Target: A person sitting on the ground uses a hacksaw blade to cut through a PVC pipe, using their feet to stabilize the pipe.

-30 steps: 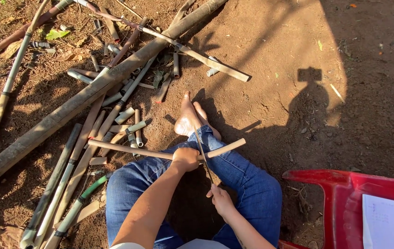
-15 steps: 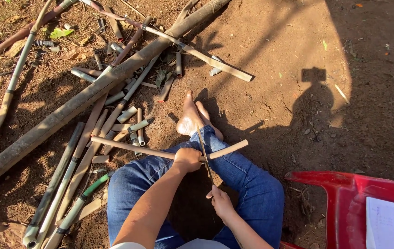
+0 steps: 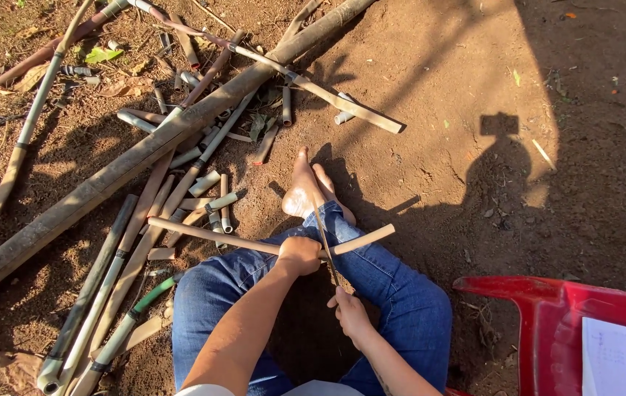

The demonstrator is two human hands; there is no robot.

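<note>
Starting at the left, I see a heap of cut bamboo poles, grey-green and tan, lying on the bare reddish dirt ground, with one thick long brown bamboo trunk running slantwise from the lower left up toward the top middle and short offcuts scattered beside it. Moving toward the middle, the person sits on the ground in blue jeans with bare feet crossed, pointing away from the camera. My left hand has its grip wrapped fully around a thin tan bamboo stick that lies crosswise over the knees, its left end reaching out above the pile and its right end jutting past the right knee. Just below, my right hand is curled closed around the handle of a long narrow knife blade, which stands nearly upright and crosses the stick beside the left hand. Farther right, the shadow of the head rig falls on the dirt. At the far right lower corner sits a red plastic container, and in it lies a white sheet of paper.
</note>
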